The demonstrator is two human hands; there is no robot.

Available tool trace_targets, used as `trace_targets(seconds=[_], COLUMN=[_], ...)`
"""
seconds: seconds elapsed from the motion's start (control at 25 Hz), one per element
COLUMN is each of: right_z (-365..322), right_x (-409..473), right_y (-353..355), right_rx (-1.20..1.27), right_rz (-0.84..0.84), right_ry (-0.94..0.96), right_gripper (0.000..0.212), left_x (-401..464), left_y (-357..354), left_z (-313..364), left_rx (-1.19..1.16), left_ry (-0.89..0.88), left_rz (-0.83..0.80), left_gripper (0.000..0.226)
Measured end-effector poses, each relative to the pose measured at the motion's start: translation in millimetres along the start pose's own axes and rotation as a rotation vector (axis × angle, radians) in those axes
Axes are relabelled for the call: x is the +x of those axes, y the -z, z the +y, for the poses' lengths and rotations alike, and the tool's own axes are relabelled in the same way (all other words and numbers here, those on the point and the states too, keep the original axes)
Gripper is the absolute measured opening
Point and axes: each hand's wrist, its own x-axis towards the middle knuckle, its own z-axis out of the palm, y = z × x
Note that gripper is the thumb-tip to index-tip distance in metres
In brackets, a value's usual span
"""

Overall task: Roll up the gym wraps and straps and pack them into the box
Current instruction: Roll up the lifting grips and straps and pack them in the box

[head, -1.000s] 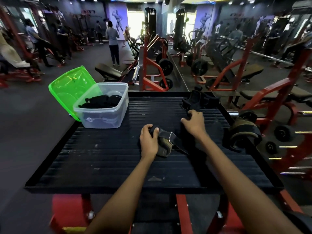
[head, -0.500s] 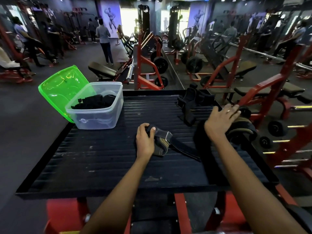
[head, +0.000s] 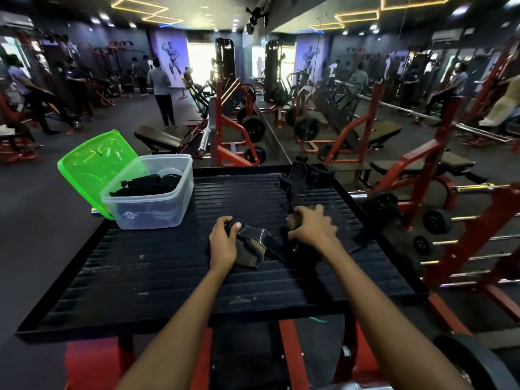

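while the left hand (head: 223, 243) grips the half-rolled strap (head: 249, 250) on the surface (head: 168, 277), its loose tail runs toward 4 o'clock under the right hand (head: 312, 230), which clutches a second wrap (head: 295, 220); the box (head: 153, 192) sits open at 10 o'clock, nearer the left.

A black ribbed platform (head: 157, 277) on a red frame carries my gear. At its far left corner stands a clear plastic box (head: 152, 205), a green lid (head: 92, 167) leaning against its left side. A pile of black straps (head: 302, 178) lies near the far right corner. At the middle, a rolled olive wrap (head: 250, 253) rests under my left hand (head: 223, 240), and my right hand (head: 312, 228) grips a second roll beside it.
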Motion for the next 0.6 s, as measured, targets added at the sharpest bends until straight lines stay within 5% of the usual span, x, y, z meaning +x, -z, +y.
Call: trace_targets(seconds=[0.16,0.28,0.4,0.48,0.6], right_z=[-38.5,-50.2,-60.4,-63.2,-62.0], right_x=[-12.4,-15.8,-33.9,-57.6,-91.4], right_y=[-13.9,-29.0,-40.0,-49.0,-60.4], right_rx=[0.039,-0.088,-0.224,-0.079,-0.059], right_rz=[-0.124,-0.306,0.001,0.246,0.004], right_ry=[0.233,0.177,0.316,0.477,0.370], right_gripper=[0.072,0.063,0.043,0.024,0.034], left_x=[-3.3,-15.1,-27.4,-33.5,-44.9], left_y=[46.0,77.7,86.3,86.5,86.0], left_z=[-4.7,-14.0,-8.7,-5.6,-13.1], left_rx=[0.014,0.032,-0.004,-0.023,0.040], left_ry=[0.036,0.080,0.137,0.210,0.291], left_rz=[-0.047,-0.099,-0.078,0.004,0.041], left_gripper=[0.025,0.027,0.036,0.036,0.038])
